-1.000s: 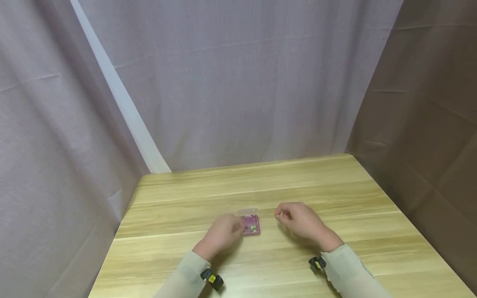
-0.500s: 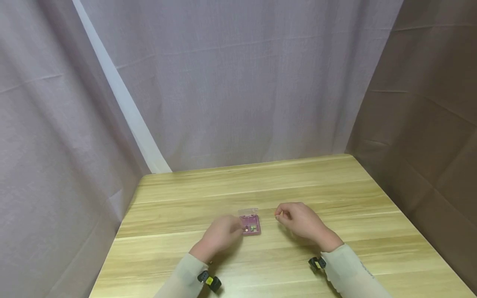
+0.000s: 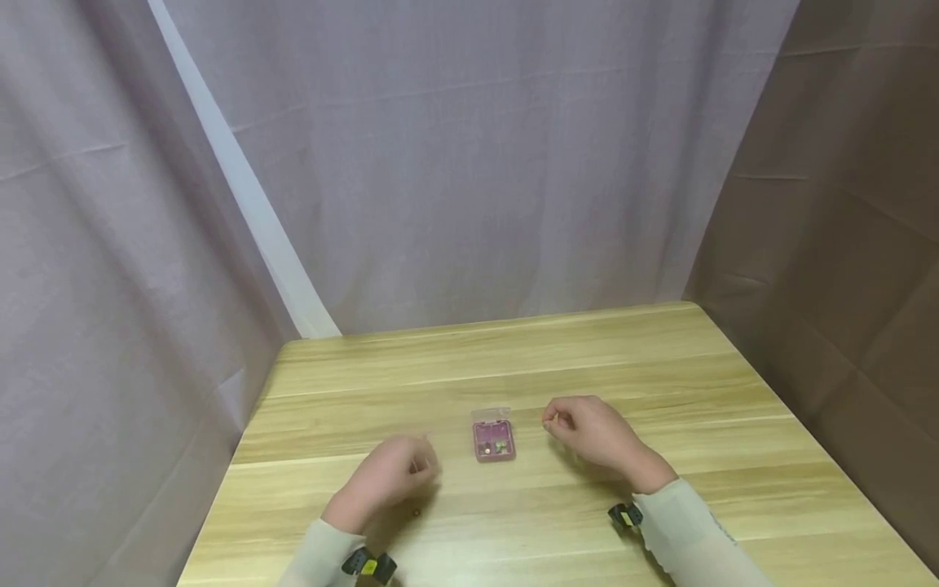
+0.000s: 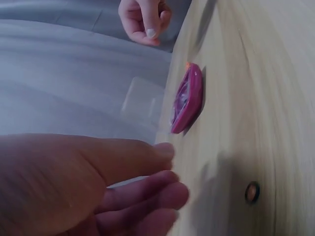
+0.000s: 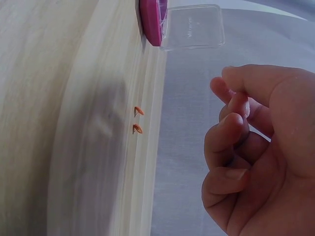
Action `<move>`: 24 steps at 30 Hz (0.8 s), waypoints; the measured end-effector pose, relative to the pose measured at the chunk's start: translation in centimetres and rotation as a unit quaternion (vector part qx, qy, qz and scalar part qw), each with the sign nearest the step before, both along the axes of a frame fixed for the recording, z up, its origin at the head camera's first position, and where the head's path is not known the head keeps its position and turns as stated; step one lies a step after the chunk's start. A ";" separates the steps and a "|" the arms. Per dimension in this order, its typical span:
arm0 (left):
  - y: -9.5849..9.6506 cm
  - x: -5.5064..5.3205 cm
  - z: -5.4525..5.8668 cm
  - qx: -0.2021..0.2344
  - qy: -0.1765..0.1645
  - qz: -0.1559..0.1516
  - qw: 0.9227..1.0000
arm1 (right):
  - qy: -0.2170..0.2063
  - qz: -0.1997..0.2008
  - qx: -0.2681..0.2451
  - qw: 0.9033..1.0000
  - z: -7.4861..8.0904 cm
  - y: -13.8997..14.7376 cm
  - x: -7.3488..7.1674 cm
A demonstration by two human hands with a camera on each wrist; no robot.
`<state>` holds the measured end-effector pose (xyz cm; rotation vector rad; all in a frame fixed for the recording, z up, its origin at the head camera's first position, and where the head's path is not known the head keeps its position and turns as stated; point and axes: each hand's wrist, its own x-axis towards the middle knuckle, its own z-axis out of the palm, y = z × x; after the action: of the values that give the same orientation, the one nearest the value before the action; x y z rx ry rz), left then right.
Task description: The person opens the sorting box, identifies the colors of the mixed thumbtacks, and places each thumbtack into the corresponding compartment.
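A small purple compartment box [image 3: 495,459] lies on the table, its clear lid [image 5: 193,25] swung back. Its near compartments hold tiny pieces, some of them green [image 3: 501,447]. My left hand [image 3: 392,473] hovers left of the box, thumb and fingers loosely bent, with nothing visible between them. Near it on the tabletop is a tiny dark-rimmed round piece with an orange middle [image 4: 252,192]. To the box's right my right hand [image 3: 590,432] hangs with loosely curled fingers; I see nothing in it. Two tiny orange pieces with thin pale stems [image 5: 138,129] lie on the table below it.
The wood-grain table [image 3: 469,367] has grey curtains [image 3: 469,204] behind it and on its left, and a brownish curtain [image 3: 829,244] on its right. Each sleeve has a black camera [image 3: 370,565] strapped at the wrist.
My left hand has drawn away from the box to the left and toward me. A pale piece now shows in the box's near left compartment. My right hand has stayed in place.
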<state>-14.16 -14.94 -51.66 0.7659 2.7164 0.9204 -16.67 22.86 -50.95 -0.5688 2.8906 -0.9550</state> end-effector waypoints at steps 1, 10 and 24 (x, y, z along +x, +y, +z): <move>-0.3 0.2 0.1 -0.005 -0.002 -0.002 1.000 | 0.001 0.000 -0.001 1.000 0.0 0.0 0.0; -1.8 2.4 -0.3 -0.010 -0.048 -0.008 0.999 | 0.003 0.005 -0.001 1.000 0.1 0.0 -0.2; -2.1 3.2 -0.9 -0.018 -0.028 -0.026 0.999 | 0.016 0.001 0.006 1.000 0.3 0.3 -0.5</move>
<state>-10.99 -17.08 -52.60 0.7875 2.6435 0.8668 -17.14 23.19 -50.65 -0.5900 2.9213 -0.9368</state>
